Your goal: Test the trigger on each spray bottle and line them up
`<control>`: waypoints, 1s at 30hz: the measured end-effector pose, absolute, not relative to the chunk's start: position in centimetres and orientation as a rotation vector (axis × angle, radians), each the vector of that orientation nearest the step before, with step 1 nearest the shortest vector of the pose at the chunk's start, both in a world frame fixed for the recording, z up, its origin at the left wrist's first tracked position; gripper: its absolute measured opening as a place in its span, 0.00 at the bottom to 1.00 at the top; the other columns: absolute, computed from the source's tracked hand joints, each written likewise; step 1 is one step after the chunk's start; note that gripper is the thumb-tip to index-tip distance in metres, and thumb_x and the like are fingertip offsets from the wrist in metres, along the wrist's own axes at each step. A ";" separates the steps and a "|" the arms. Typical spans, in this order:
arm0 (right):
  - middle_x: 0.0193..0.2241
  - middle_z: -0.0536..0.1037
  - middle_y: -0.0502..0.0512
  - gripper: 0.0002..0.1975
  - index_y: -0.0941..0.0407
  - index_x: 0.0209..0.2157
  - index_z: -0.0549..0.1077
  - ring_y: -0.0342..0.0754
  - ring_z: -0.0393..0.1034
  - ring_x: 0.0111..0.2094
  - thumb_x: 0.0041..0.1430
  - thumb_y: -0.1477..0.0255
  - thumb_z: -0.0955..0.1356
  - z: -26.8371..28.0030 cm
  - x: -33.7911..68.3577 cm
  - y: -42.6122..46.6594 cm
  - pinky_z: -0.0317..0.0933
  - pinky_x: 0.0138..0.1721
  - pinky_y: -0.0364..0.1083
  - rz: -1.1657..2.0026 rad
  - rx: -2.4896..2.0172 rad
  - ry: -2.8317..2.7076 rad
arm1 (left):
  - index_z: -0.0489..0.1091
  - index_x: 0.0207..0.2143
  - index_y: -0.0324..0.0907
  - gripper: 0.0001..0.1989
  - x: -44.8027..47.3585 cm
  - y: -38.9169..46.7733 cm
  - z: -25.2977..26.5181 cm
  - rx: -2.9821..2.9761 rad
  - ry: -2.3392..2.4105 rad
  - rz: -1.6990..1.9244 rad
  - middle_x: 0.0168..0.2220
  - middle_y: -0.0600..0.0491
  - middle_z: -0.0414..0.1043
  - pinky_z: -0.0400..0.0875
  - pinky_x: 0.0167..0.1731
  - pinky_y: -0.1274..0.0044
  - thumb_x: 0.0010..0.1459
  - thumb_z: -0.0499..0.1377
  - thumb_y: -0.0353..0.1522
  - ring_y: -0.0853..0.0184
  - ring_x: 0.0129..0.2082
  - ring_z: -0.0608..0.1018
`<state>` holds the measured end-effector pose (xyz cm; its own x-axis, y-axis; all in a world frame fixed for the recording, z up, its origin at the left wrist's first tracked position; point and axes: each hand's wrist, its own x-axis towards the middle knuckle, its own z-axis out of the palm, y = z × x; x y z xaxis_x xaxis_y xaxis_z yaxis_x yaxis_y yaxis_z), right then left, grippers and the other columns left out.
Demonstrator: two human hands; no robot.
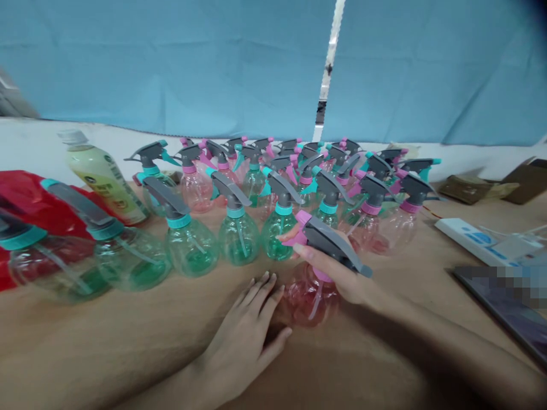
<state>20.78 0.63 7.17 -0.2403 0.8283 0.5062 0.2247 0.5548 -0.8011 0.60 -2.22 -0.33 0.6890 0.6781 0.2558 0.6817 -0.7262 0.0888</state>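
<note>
A pink spray bottle (310, 296) with a grey and pink trigger head stands in front of me on the wooden table. My right hand (337, 267) is closed around its neck and trigger, the fingers partly hidden behind the head. Flat on the table just left of that bottle lies my left hand (252, 324), fingers spread, holding nothing. Beyond both hands runs a row of green spray bottles with turquoise collars, among them one (239, 242) and another (192, 250). More pink spray bottles, such as this one (397, 228), stand at the right.
Many more spray bottles crowd the back by the wall. At left a labelled drink bottle (106, 182) leans near a red plastic bag (25, 199). On the right are a white power strip (474, 239), a dark tablet-like device (504, 307) and brown packets (474, 188).
</note>
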 end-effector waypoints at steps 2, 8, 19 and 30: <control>0.28 0.71 0.49 0.08 0.50 0.36 0.71 0.46 0.66 0.31 0.59 0.61 0.65 7.0 20.8 0.6 0.65 0.35 0.47 0.758 -0.871 -1.739 | 0.59 0.58 0.35 0.25 0.6 -2.2 -0.3 -2.873 -1.163 -0.433 0.61 0.39 0.58 0.60 0.56 0.60 0.63 0.52 0.40 0.53 0.60 0.62; 0.30 0.72 0.49 0.07 0.50 0.37 0.71 0.46 0.68 0.32 0.60 0.63 0.66 6.7 20.7 0.6 0.66 0.37 0.46 0.769 -0.872 -1.729 | 0.59 0.58 0.34 0.25 0.7 -2.3 -0.1 -2.867 -1.164 -0.399 0.61 0.40 0.58 0.60 0.56 0.60 0.63 0.52 0.40 0.54 0.60 0.62; 0.31 0.73 0.49 0.05 0.50 0.36 0.71 0.45 0.68 0.34 0.60 0.65 0.66 6.9 20.7 0.6 0.65 0.40 0.47 0.819 -0.844 -1.717 | 0.58 0.59 0.33 0.26 0.7 -2.3 -0.1 -2.877 -1.171 -0.398 0.61 0.39 0.57 0.59 0.57 0.60 0.63 0.53 0.40 0.54 0.61 0.61; 0.32 0.72 0.49 0.06 0.53 0.37 0.70 0.45 0.68 0.35 0.59 0.66 0.66 6.7 20.7 0.6 0.64 0.40 0.45 0.849 -0.810 -1.702 | 0.58 0.59 0.34 0.27 0.7 -2.4 -0.2 -2.879 -1.179 -0.383 0.62 0.40 0.57 0.59 0.57 0.60 0.63 0.54 0.40 0.54 0.61 0.60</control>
<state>20.68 0.61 6.73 -0.2497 0.8373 0.4864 0.1155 0.5245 -0.8435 0.68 -2.36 -0.19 0.6874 0.6899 0.2271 0.6916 -0.7172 0.0856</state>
